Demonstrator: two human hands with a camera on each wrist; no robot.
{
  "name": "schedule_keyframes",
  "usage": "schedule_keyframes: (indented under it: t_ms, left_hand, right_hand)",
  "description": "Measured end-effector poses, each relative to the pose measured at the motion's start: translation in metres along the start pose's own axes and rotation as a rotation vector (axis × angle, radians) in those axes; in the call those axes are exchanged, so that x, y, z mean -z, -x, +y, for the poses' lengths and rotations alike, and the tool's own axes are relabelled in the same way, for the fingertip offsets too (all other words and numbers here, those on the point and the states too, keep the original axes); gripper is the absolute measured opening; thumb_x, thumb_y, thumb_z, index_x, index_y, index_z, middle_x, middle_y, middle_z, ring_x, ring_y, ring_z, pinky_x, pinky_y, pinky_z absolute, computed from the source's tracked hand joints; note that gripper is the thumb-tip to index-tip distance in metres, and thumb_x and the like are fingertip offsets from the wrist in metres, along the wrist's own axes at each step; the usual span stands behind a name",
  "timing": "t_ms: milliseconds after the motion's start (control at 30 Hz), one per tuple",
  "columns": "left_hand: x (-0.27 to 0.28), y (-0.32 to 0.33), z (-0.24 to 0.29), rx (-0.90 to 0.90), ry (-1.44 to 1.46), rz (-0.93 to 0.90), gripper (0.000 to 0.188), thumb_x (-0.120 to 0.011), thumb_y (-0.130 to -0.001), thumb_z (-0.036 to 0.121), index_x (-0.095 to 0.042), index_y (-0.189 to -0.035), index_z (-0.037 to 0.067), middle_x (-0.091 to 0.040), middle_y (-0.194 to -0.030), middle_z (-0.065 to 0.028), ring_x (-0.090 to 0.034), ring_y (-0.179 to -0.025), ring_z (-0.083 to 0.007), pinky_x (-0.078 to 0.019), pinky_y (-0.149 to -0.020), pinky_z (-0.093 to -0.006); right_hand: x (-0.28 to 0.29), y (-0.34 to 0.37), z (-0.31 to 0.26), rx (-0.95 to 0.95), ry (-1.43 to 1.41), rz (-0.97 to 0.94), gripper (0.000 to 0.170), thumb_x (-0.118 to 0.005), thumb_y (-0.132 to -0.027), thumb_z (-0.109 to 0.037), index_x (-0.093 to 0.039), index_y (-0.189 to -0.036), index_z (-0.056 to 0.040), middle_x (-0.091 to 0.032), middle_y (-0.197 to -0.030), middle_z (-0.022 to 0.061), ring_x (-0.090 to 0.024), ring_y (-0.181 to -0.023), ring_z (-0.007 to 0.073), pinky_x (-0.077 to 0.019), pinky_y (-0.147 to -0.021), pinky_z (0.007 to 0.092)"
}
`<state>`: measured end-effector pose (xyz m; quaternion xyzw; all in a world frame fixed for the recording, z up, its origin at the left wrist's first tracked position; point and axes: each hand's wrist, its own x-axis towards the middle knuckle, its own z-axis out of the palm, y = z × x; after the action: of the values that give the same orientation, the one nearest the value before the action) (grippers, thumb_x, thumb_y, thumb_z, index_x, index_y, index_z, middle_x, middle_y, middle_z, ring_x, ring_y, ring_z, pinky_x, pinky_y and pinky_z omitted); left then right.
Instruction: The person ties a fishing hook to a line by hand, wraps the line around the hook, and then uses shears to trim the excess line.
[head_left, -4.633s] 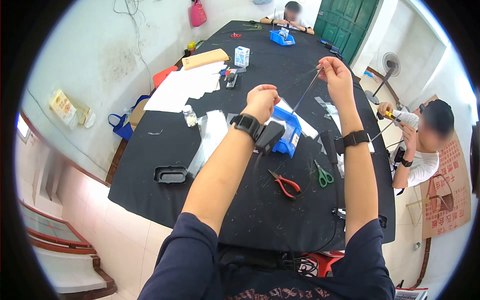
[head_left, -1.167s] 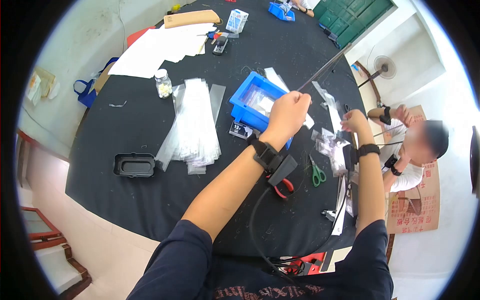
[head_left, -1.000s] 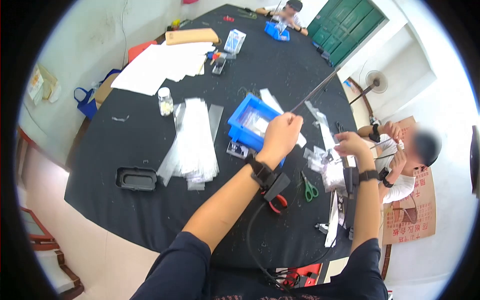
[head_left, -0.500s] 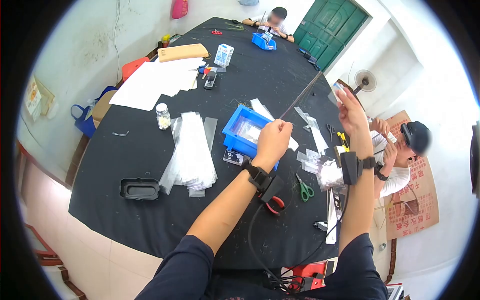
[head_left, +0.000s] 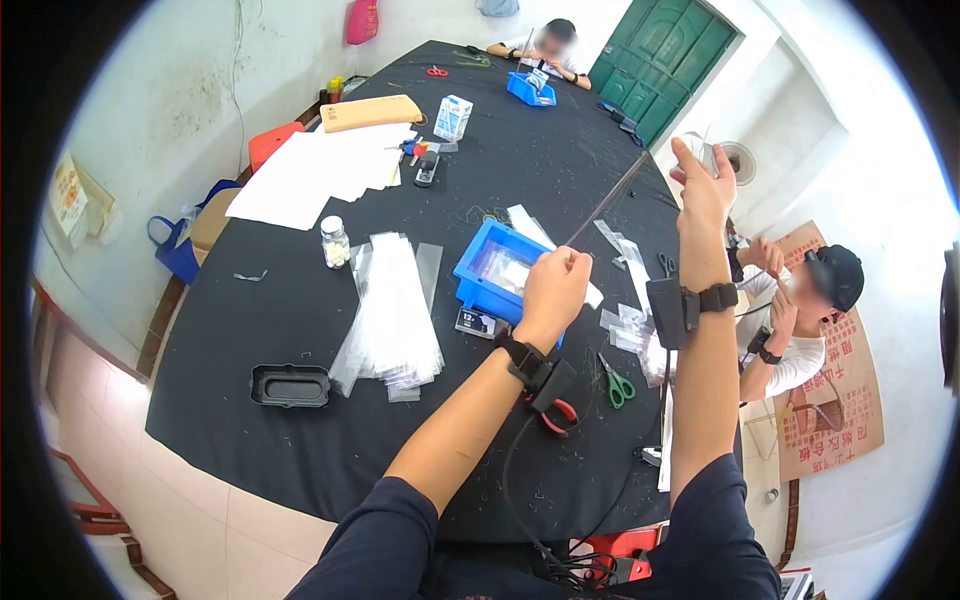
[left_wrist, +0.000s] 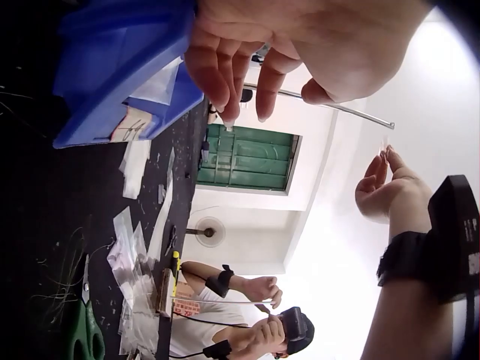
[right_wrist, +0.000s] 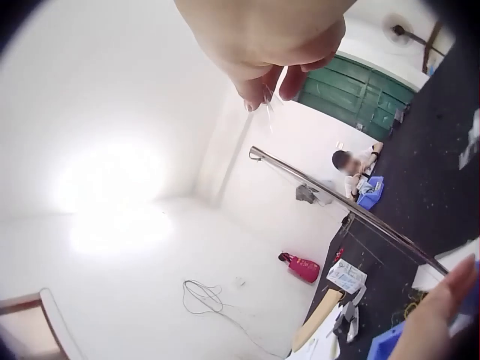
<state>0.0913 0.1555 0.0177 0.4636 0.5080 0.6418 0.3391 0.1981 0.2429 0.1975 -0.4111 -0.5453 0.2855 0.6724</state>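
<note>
You've got the rod (right_wrist: 349,207) up in the air over the table (head_left: 230,330), left hand (head_left: 553,297) gripping its lower part by the bin (head_left: 488,298), though I can't really see how those fingers sit. Right hand (head_left: 707,200) is in a tight pinch on a clear bit (left_wrist: 385,144), near the tip ring (right_wrist: 256,154) but not touching. Looks like tip work to me; next move probably calls for a steady left and lining that bit up with the ring. Rod's long axis slants upward, ring end pointing away toward the table's far right edge.
</note>
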Motion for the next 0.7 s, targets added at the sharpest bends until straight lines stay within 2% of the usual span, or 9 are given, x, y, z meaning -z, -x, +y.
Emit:
schedule_keyframes:
  t_ms: [67, 133, 233, 300, 467, 533, 700]
  left_hand:
    - [-0.002, 0.001, -0.001, -0.017, -0.007, 0.008, 0.031, -0.052, -0.096, 0.025, -0.070, -0.093, -0.001, -0.063, -0.069, -0.0072, -0.064, -0.062, -0.0146, -0.0480, -0.058, -0.0303]
    - [-0.001, 0.001, 0.000, -0.040, -0.034, 0.021, 0.031, -0.052, -0.096, 0.024, -0.069, -0.093, -0.002, -0.063, -0.069, -0.0078, -0.064, -0.062, -0.0162, -0.0482, -0.058, -0.0309]
    - [0.000, 0.002, 0.003, -0.049, -0.015, 0.018, 0.031, -0.052, -0.096, 0.023, -0.069, -0.093, -0.003, -0.063, -0.069, -0.0089, -0.064, -0.062, -0.0177, -0.0486, -0.059, -0.0316]
    - [-0.001, 0.002, 0.002, -0.043, -0.004, 0.024, 0.032, -0.052, -0.095, 0.023, -0.069, -0.093, -0.003, -0.064, -0.069, -0.0095, -0.064, -0.062, -0.0178, -0.0487, -0.059, -0.0320]
    - [0.001, 0.003, 0.005, -0.027, -0.028, 0.029, 0.032, -0.052, -0.094, 0.023, -0.069, -0.092, -0.004, -0.065, -0.073, -0.0123, -0.064, -0.063, -0.0194, -0.0491, -0.062, -0.0337]
    - [0.001, 0.005, 0.008, -0.035, -0.031, 0.041, 0.036, -0.055, -0.091, 0.030, -0.069, -0.090, -0.003, -0.070, -0.090, -0.0213, -0.066, -0.089, -0.0368, -0.0510, -0.081, -0.0443]
    - [0.002, 0.005, 0.011, 0.003, -0.017, 0.018, 0.036, -0.055, -0.091, 0.030, -0.068, -0.089, -0.003, -0.069, -0.090, -0.0215, -0.065, -0.090, -0.0365, -0.0506, -0.081, -0.0441]
  right_hand:
    - [-0.008, 0.003, -0.006, 0.103, -0.003, 0.027, 0.090, -0.089, -0.072, -0.011, -0.038, -0.144, 0.0060, -0.071, -0.091, 0.0160, -0.063, -0.064, 0.0148, -0.0480, -0.062, 0.0252]
    - [-0.016, 0.006, -0.011, 0.117, 0.011, 0.038, 0.086, -0.088, -0.073, -0.011, -0.040, -0.142, 0.0057, -0.071, -0.089, 0.0159, -0.064, -0.064, 0.0150, -0.0475, -0.060, 0.0242]
    - [-0.023, 0.011, -0.014, 0.173, 0.040, 0.010, 0.083, -0.087, -0.074, -0.012, -0.041, -0.140, 0.0056, -0.072, -0.086, 0.0139, -0.065, -0.064, 0.0140, -0.0474, -0.060, 0.0239]
    - [-0.025, 0.013, -0.016, 0.258, 0.165, 0.019, 0.079, -0.086, -0.075, -0.015, -0.044, -0.138, 0.0054, -0.072, -0.083, 0.0117, -0.064, -0.063, 0.0123, -0.0477, -0.060, 0.0233]
    - [-0.023, 0.016, -0.017, 0.285, 0.203, 0.018, 0.075, -0.086, -0.075, -0.018, -0.048, -0.136, 0.0045, -0.073, -0.081, 0.0103, -0.065, -0.064, 0.0109, -0.0482, -0.061, 0.0225]
    - [-0.023, 0.015, -0.016, 0.290, 0.227, 0.020, 0.074, -0.086, -0.075, -0.019, -0.049, -0.135, 0.0040, -0.073, -0.081, 0.0099, -0.065, -0.065, 0.0105, -0.0484, -0.062, 0.0225]
    - [-0.025, 0.022, -0.025, 0.341, 0.321, 0.016, 0.071, -0.084, -0.076, -0.022, -0.050, -0.133, 0.0016, -0.073, -0.078, 0.0065, -0.065, -0.064, 0.0096, -0.0494, -0.064, 0.0228]
